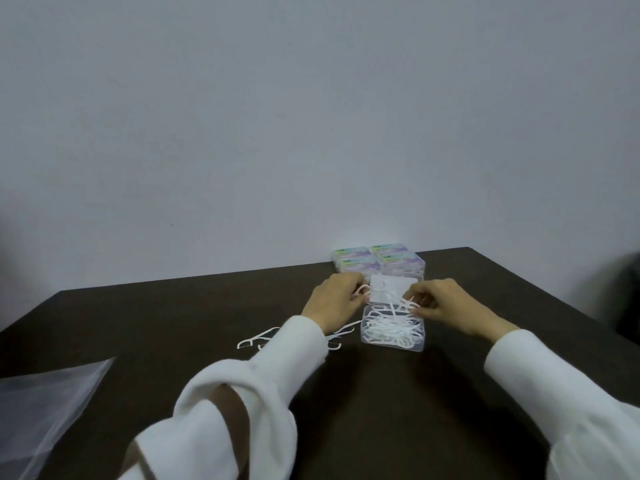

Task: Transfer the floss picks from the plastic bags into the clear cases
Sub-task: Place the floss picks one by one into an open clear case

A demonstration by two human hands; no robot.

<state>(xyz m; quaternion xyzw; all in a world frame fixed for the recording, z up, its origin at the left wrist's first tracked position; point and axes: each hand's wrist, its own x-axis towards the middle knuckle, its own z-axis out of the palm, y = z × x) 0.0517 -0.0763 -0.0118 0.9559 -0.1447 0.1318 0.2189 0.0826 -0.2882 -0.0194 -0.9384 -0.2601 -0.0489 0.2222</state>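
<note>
Dark brown table (214, 341) stands against a plain pale wall (277, 116), and on it, toward the far edge, sits one open clear case (393, 329) holding a tangled heap of white floss picks (391, 327), too many and too entangled to count. Its raised lid (391, 285) tilts up at the back. About three loose picks (258, 339) lie on the table just left of the case, partly hidden under the left sleeve. Behind the case, four closed cases (379, 258) with coloured labels are packed two by two against the wall. One empty plastic bag (45, 407) lies flat at the near left corner.

Both arms, in white sleeves, reach forward. The left hand (332, 303) sits at the case's left rear corner, fingers curled, pinching one pick (363, 291) by its looped head. The right hand (440, 304) sits at the right side, fingertips (414, 301) pinching another pick over the heap.
</note>
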